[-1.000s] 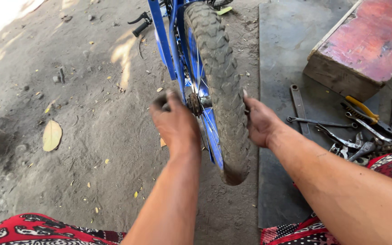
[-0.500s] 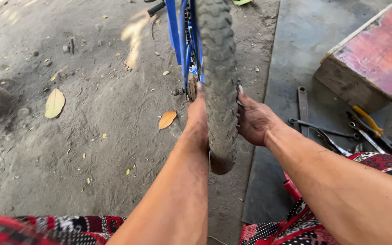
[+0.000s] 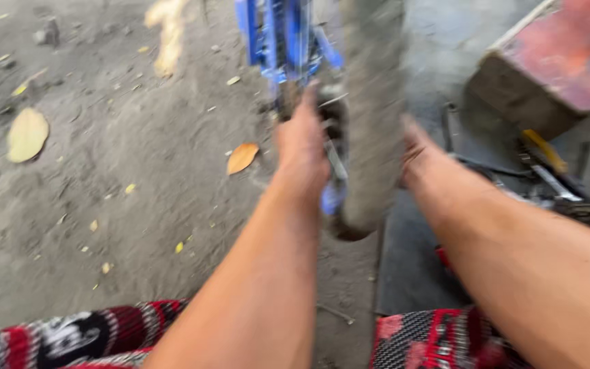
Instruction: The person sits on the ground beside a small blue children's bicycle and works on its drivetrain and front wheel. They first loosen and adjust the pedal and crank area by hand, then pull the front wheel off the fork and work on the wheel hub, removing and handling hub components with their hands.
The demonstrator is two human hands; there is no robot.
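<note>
The dusty bicycle wheel (image 3: 370,137) stands upright in its blue frame (image 3: 274,34), between both hands. Left hand (image 3: 302,147) clasps the hub side; right hand (image 3: 421,160) presses the tyre's far side, its grip blurred. Likely heavy, stiff, gritty; best held near the axle

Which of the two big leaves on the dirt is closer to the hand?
The orange-brown leaf is closer; it lies just left of the left hand at the bicycle wheel. The pale yellow leaf lies far off to the left.
</note>
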